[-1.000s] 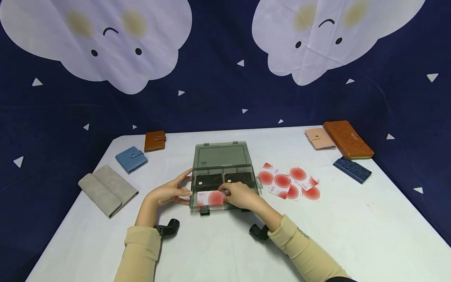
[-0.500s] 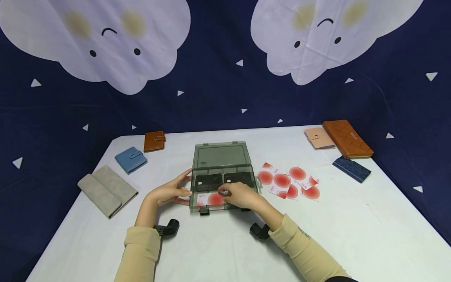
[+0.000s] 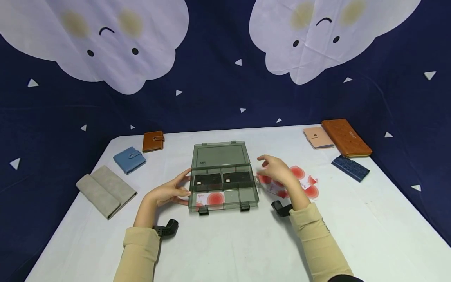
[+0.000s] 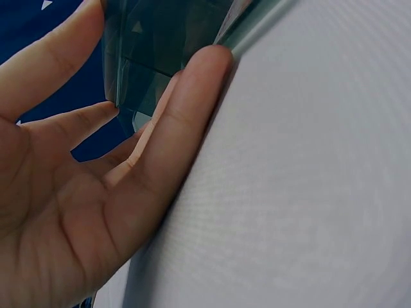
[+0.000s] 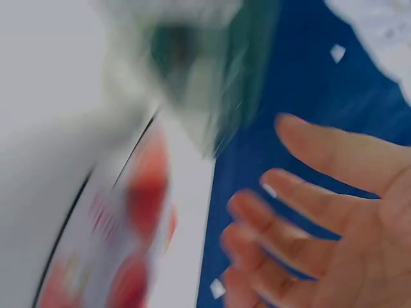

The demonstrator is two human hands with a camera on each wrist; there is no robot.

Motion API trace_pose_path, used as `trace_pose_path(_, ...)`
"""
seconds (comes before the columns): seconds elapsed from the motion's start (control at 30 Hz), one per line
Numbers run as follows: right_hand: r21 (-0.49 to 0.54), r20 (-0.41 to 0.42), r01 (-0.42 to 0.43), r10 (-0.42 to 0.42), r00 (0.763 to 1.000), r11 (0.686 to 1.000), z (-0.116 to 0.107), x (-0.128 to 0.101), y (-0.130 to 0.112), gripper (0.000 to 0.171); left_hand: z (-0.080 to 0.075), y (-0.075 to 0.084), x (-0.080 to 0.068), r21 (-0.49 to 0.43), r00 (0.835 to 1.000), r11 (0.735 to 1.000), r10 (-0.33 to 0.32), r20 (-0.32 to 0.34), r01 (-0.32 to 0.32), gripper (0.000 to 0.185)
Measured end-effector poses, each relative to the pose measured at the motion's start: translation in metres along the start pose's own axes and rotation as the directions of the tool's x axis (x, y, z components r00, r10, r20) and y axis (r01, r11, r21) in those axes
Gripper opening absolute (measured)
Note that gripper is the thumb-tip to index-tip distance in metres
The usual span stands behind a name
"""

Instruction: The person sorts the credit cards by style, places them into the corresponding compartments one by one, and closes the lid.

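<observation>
My left hand point(image 3: 167, 192) steadies the box point(image 3: 248, 194) on the white cloth, its fingers nearly straight against the side wall, touching without wrapping round it. The box looks like smooth, stiff, see-through green plastic, likely light and apt to slide, so the side walls suit a hold better than the tilted-back lid. One red-and-white card point(image 3: 215, 197) lies flat in its front left compartment; two dark, flat pieces point(image 3: 208, 181) fill the back ones. My right hand point(image 3: 276, 168) holds nothing, fingers loosely spread above the scattered cards point(image 3: 311, 191) beside the box. These seem thin, glossy and bendy, slippery when flat; I'd judge an overlapping edge the best place to pinch. Farther off lie a soft grey wallet point(image 3: 106, 192), leathery wallets point(image 3: 346, 137) with rounded corners, and the creased navy curtain point(image 3: 211, 105).
</observation>
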State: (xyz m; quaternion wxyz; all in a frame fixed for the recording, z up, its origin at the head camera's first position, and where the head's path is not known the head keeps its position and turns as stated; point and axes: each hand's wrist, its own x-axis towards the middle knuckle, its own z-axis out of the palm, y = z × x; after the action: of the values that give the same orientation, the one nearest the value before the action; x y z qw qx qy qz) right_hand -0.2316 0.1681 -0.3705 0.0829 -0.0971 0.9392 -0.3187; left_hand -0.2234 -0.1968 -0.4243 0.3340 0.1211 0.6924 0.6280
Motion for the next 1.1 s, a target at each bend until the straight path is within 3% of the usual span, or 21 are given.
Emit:
trace_pose_path(0.2,-0.279,0.111,-0.134,0.171,0.979,0.951,-0.007,-0.004,0.024,0.079,-0.001,0.0,0.0,-0.005,1.0,1.0,0.005,0.007,-0.005,0.093)
trace_pose_path(0.43,-0.344,0.121,-0.173,0.227,0.966,0.923,-0.011,-0.007,0.037,0.082,0.0,0.0,-0.001,-0.005,1.0,1.0,0.006,0.008,-0.006,0.093)
trace_pose_path(0.57,-0.25,0.098,-0.176,0.206,0.974,0.952,-0.016,-0.005,0.045,0.064,-0.001,0.0,-0.001,-0.007,1.0,1.0,0.007,0.009,-0.007,0.093)
trace_pose_path(0.7,-0.01,0.106,-0.139,0.139,0.985,0.99,-0.023,-0.004,0.053,0.035,0.0,0.001,0.0,-0.012,1.0,1.0,0.005,0.009,-0.005,0.094)
trace_pose_path(0.83,0.192,0.086,-0.089,0.074,0.994,0.977,-0.033,-0.006,0.056,0.025,0.0,0.001,0.0,-0.016,1.0,1.0,0.003,0.008,-0.003,0.094)
trace_pose_path(1.1,0.272,-0.037,-0.093,0.107,0.994,0.958,-0.044,-0.014,0.033,0.028,0.0,0.0,-0.001,-0.006,1.0,1.0,0.005,0.011,-0.005,0.093)
